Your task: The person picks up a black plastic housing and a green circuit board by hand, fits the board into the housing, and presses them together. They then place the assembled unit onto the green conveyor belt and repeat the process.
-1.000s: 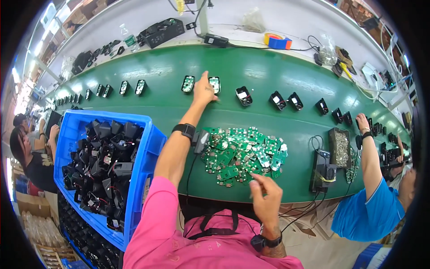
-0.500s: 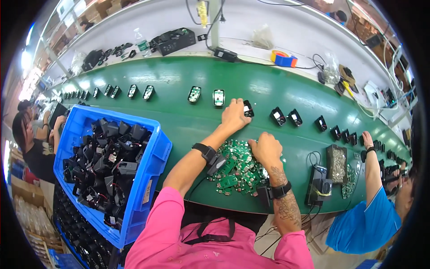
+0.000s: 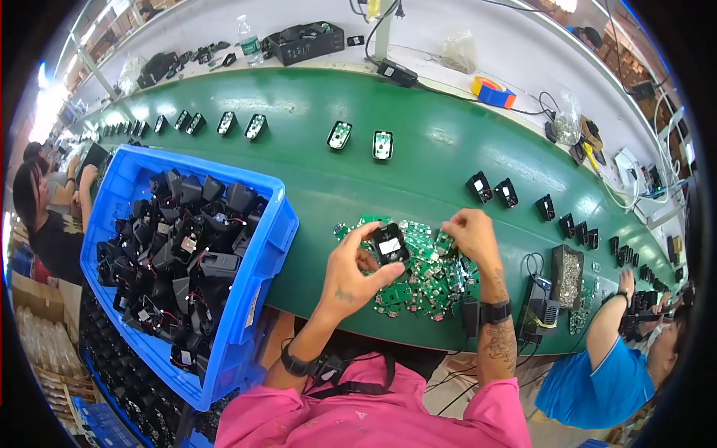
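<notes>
**Black housing (image 3: 390,246) grasped by left hand (image 3: 349,278); grip of right hand (image 3: 476,235) not established**

The housing is clasped between the thumb and fingers of the left hand, over the heap of green circuit boards (image 3: 426,280). Its hollow side is turned up toward the camera, and a white rectangle is seen inside. The thumb and fingers of the right hand are bent together at the upper right of the heap. A board is seen at the fingertips; whether it is grasped cannot be told.

The heap is spread on the green worktop (image 3: 314,168). Beyond it, two housings (image 3: 340,135) fitted with boards are placed near each other, and more are lined up to the left. To the right, a row of black housings (image 3: 479,187) with white inserts is laid out. The blue crate (image 3: 279,213), filled with black housings, is positioned left of the heap. A black device (image 3: 539,310) and a box of small parts (image 3: 556,272) are found on the right, near a co-worker's hand (image 3: 626,283).
</notes>
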The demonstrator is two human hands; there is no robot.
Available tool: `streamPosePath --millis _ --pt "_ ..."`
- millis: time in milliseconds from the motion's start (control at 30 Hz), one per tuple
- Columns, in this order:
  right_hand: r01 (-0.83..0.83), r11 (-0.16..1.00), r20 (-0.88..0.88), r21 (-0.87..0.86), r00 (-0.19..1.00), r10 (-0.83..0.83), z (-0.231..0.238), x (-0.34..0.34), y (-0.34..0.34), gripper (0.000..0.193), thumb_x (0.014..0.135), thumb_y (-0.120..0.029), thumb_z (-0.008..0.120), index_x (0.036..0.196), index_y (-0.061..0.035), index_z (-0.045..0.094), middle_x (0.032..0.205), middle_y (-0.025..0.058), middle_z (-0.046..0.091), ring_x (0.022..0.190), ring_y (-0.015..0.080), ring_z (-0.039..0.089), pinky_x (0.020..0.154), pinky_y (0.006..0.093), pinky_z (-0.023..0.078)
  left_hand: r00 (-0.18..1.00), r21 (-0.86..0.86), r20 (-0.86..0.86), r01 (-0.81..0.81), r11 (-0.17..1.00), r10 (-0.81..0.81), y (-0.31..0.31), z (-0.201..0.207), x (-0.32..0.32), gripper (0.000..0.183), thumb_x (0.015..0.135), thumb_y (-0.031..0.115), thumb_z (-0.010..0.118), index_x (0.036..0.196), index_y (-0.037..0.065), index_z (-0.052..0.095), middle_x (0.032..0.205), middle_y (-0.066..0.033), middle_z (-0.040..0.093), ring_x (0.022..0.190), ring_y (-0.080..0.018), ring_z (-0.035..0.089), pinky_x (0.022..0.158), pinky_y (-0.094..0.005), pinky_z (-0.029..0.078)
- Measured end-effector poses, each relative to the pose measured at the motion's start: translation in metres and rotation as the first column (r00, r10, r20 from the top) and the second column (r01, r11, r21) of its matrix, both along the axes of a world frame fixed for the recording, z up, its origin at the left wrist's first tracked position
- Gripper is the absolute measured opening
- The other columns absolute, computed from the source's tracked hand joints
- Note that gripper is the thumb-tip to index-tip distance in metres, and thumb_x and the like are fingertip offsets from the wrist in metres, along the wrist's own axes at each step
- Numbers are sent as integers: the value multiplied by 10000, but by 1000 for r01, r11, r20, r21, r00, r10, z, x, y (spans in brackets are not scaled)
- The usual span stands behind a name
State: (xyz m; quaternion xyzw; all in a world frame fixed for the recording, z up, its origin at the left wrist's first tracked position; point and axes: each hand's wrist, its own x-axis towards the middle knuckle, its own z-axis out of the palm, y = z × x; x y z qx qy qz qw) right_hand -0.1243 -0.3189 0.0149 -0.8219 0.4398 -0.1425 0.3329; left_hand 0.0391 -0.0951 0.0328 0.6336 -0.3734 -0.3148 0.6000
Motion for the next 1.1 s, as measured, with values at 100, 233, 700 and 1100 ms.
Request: streamPosePath --millis 100,233,700,1100 --pt "76 990 204 119 974 -99 -1 -23 -3 184 894 -178 691 861 3 669 652 48 631 467 92 551 441 235 408 995 -77 56 -77 994 81 17 -16 -13 752 715 196 852 1328 -46 489 1163 -133 572 874 -150 611 764 -284 524" --pt "-67 745 563 663 700 -438 14 -50 35 143 992 -193 565 952 -61 604 561 -2 521 392 71 423 395 216 319 994 -124 99 -44 991 57 30 -26 -19 790 707 169 837 1363 -38 448 1290 -137 502 1061 -207 601 888 -335 521" --pt "-389 214 392 896 465 -794 -21 -44 155 261 1015 -245 511 1104 -14 591 708 52 642 449 119 485 405 237 367 833 -144 553 122 982 -22 26 17 -48 899 594 269 880 1360 -34 521 1118 -200 634 967 -329 643 844 -406 536" --pt "-93 107 139 990 486 -863 1 -15 165 253 999 -167 509 1175 -8 598 1004 133 710 585 147 646 458 259 497 820 -123 567 169 978 -71 24 7 -45 890 626 286 851 1385 -18 499 1135 -204 618 994 -344 630 861 -420 527"
